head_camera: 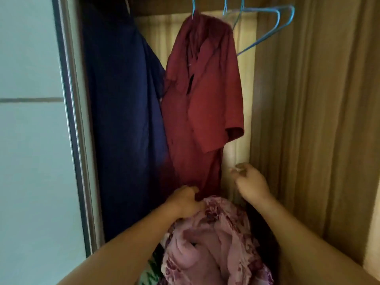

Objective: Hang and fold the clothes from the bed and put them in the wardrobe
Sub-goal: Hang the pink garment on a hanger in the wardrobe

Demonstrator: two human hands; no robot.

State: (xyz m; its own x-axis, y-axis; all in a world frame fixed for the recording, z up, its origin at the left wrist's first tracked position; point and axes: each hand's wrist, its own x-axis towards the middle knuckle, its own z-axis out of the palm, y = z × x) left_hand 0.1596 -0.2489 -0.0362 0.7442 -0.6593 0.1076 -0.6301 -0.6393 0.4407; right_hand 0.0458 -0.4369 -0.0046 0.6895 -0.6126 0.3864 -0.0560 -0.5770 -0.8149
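A dark red short-sleeved shirt hangs on a blue hanger inside the open wardrobe. A long navy garment hangs to its left. My left hand grips cloth at the red shirt's bottom hem, right above a bundle of pink floral clothes that fills the space between my forearms. My right hand hovers to the right of the shirt's hem with loosely curled fingers and holds nothing.
Two bare blue hangers hang at the upper right on the rail. The wardrobe's wooden side wall stands to the right. A pale sliding door with a metal frame closes off the left.
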